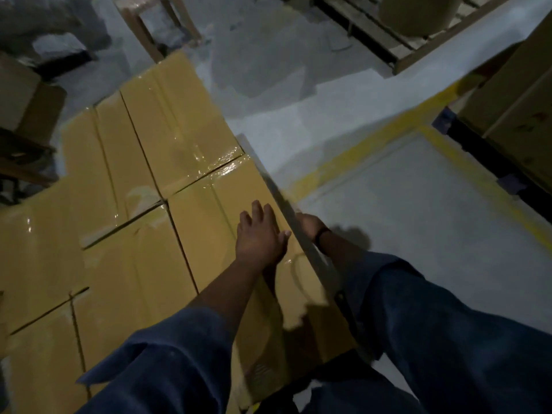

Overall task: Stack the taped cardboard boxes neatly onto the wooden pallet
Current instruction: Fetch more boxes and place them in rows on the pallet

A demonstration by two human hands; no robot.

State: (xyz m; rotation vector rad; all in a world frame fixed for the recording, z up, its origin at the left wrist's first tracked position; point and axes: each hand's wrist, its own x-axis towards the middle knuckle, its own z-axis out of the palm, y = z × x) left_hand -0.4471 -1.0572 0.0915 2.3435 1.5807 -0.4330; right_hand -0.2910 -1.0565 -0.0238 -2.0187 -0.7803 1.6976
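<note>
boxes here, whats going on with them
A person in blue sleeves is squaring up a layer of taped cardboard boxes packed side by side. The left hand lies flat and open on top of the nearest box, at its right edge. The right hand is down against that box's outer side, mostly hidden behind the edge. Whatever the layer sits on is hidden. An empty wooden pallet lies farther off, and yellow floor lines mark the bay beside the stack.
</note>
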